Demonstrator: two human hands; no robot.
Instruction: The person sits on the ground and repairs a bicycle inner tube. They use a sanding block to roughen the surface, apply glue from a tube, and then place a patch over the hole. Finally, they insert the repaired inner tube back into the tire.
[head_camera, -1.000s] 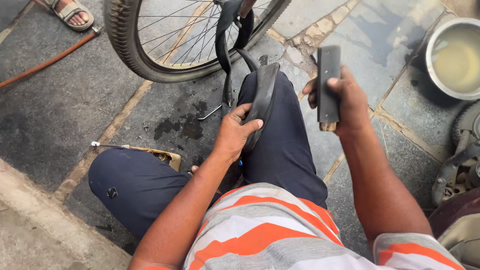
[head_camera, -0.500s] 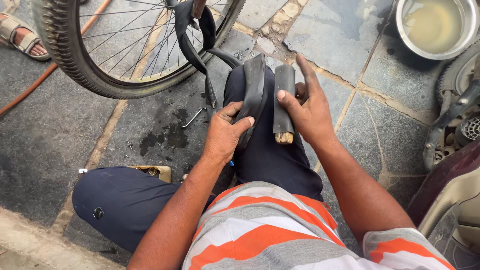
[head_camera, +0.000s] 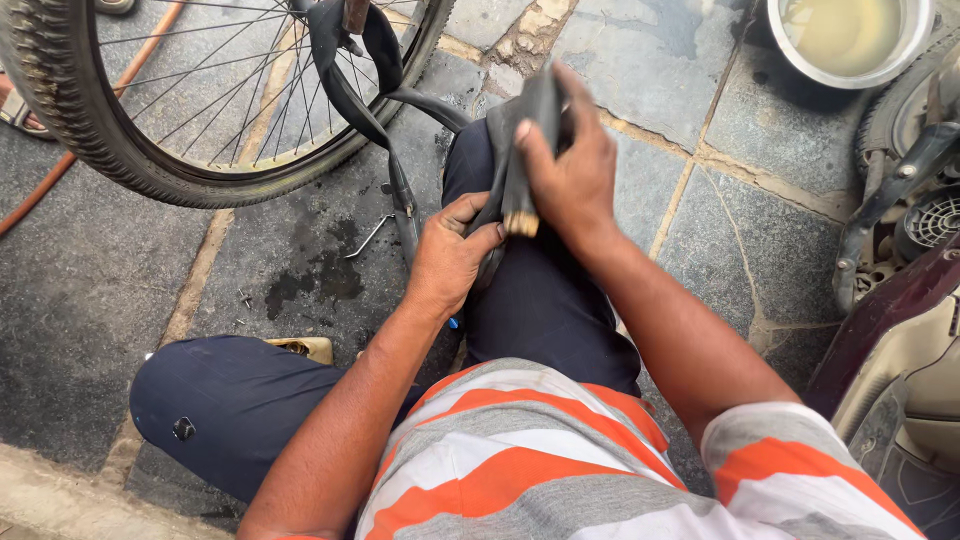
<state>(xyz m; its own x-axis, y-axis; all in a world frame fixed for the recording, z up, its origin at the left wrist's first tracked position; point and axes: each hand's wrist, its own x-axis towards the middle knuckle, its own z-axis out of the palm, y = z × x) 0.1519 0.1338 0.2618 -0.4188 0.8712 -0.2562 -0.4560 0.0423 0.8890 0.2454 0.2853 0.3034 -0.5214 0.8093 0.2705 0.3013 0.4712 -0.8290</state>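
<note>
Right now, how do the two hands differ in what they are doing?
The left hand grips the black inner tube from the side, fingers curled, against the knee. The right hand lies on top, palm down, pressing a dark block with a tan end onto the tube. Both are bare and work on the same raised knee.

One bicycle wheel (head_camera: 190, 110), one inner tube (head_camera: 400, 110), one metal bowl (head_camera: 850, 40), two hands: left hand (head_camera: 450, 250), right hand (head_camera: 570, 170).
</note>
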